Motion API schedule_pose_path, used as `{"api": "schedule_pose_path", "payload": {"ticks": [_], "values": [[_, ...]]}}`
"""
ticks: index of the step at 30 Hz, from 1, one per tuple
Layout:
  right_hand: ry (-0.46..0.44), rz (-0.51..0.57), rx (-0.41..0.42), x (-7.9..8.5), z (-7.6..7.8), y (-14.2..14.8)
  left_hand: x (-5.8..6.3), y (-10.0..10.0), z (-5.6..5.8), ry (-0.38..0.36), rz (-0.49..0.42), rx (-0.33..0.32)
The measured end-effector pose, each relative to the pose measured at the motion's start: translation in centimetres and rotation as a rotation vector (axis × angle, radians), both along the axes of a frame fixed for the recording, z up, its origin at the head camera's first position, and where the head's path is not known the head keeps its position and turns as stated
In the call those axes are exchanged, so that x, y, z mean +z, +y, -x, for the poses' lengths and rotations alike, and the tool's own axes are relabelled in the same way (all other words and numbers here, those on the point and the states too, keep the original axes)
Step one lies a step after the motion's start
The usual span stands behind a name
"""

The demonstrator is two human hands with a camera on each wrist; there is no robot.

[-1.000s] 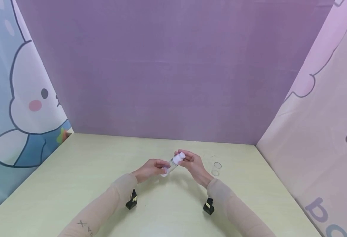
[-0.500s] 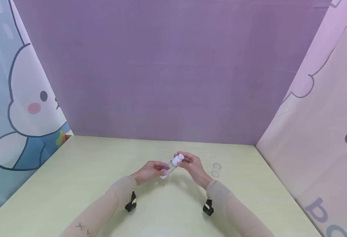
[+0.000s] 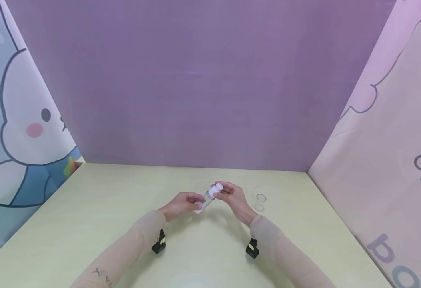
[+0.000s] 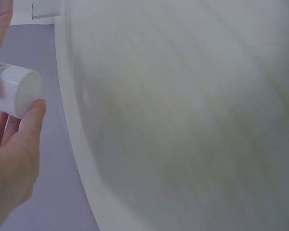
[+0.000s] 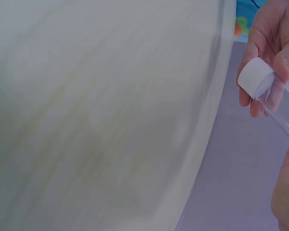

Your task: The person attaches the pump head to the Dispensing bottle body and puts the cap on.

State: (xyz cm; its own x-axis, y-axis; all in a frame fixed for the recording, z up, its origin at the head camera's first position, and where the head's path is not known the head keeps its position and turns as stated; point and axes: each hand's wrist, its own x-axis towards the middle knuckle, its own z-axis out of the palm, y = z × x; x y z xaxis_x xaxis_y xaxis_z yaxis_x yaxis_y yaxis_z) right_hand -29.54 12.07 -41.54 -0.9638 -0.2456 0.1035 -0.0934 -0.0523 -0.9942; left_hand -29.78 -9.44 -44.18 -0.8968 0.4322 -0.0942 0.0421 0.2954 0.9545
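Note:
A clear bottle (image 3: 208, 201) with white parts at both ends is held tilted over the table, between the two hands. My left hand (image 3: 182, 205) pinches the lower white cap (image 4: 26, 91), thumb on one side and fingers on the other. At the upper end, my right hand (image 3: 234, 201) holds a white stepped top (image 3: 216, 190) between thumb and fingers. In the right wrist view, the bare see-through wall (image 5: 285, 113) of the bottle runs from the white cap towards the right hand.
A clear open cup (image 3: 260, 203) stands on the pale table (image 3: 124, 200), right of my right hand. A purple backdrop (image 3: 196, 88) rises behind the table. Printed curtains hang at the left (image 3: 34, 132) and right (image 3: 383, 160). A black device (image 3: 252, 249) hangs under each wrist.
The head view has shifted slightly. Both hands keep their hold on the ends of the bottle, with hardly any movement between them.

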Motion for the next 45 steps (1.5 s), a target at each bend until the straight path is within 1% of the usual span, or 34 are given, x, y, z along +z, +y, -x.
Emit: {"api": "schedule_pose_path", "payload": {"ticks": [7, 8, 15, 19, 26, 34, 39, 45], "values": [[0.001, -0.009, -0.034, 0.14, 0.12, -0.01, 0.34, 0.28, -0.03, 0.010, -0.002, 0.009], [-0.001, -0.013, -0.036, 0.09, 0.14, -0.03, 0.33, 0.27, -0.07, 0.016, 0.001, 0.008], [-0.033, -0.042, -0.065, -0.21, 0.07, -0.14, 0.20, 0.16, -0.30, -0.004, 0.006, 0.009], [-0.038, -0.050, -0.078, -0.36, -0.02, -0.19, -0.01, 0.11, -0.42, 0.007, 0.010, 0.011], [-0.031, -0.060, -0.080, -0.59, -0.21, -0.37, -0.23, 0.14, -0.71, 0.014, 0.018, 0.018], [0.017, -0.080, -0.090, 0.10, -0.16, -0.38, 0.51, 0.33, -0.49, 0.025, 0.012, 0.026], [0.010, -0.085, -0.103, 0.23, -0.08, -0.37, 0.56, 0.40, -0.34, 0.021, -0.002, 0.022], [-0.001, -0.101, -0.098, 0.17, -0.33, -0.44, 0.43, 0.39, -0.59, 0.012, 0.005, 0.024]]}}
